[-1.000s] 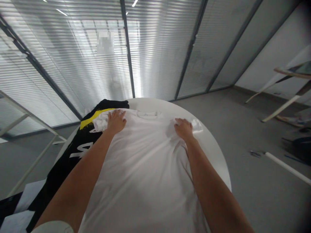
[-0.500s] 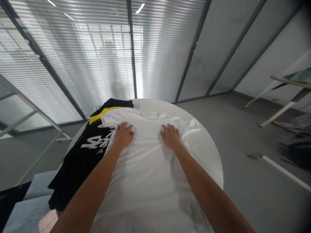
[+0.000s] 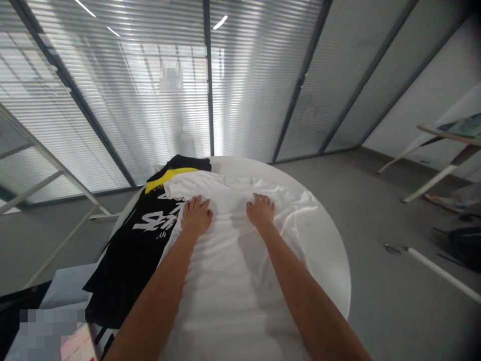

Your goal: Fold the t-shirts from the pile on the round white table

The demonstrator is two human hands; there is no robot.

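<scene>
both hands have slid inward since a moment ago, now flat on the white t-shirt's chest.

left hand (image 3: 196,216) and right hand (image 3: 260,211) lie open, palms down, gripping nothing — side by side just below the collar. the white t-shirt (image 3: 229,281) runs lengthwise away from the person on the round worktop (image 3: 326,250), overlapping a black printed shirt (image 3: 131,245) on the left; bare worktop lies to the right.

Both hands (image 3: 228,215) flat, palms down
</scene>
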